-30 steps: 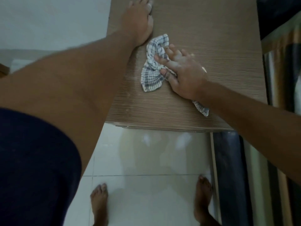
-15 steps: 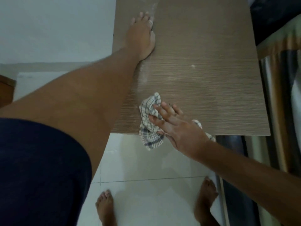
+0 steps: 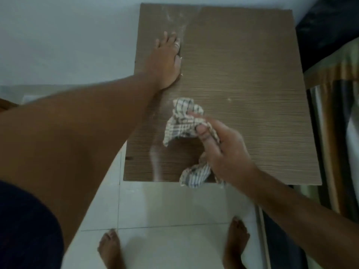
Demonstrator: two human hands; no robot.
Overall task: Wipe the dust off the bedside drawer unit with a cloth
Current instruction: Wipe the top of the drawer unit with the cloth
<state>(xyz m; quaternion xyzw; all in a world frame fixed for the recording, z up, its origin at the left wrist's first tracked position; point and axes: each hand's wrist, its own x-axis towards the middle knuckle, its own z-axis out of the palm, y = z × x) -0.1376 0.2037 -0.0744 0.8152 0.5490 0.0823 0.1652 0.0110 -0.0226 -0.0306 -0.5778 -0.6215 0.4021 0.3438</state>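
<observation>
Lifting the bunched cloth (image 3: 182, 121) off the near edge, the right hand (image 3: 223, 150) pinches it for another pass over the unit (image 3: 252, 84), left hand (image 3: 167, 61) flat.

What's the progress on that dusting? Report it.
Done: the right part of the drawer unit top looks mostly clean. In hand: the right hand grips the cloth; the left hand rests flat. Left: dust streaks near the front edge and at the back.
</observation>
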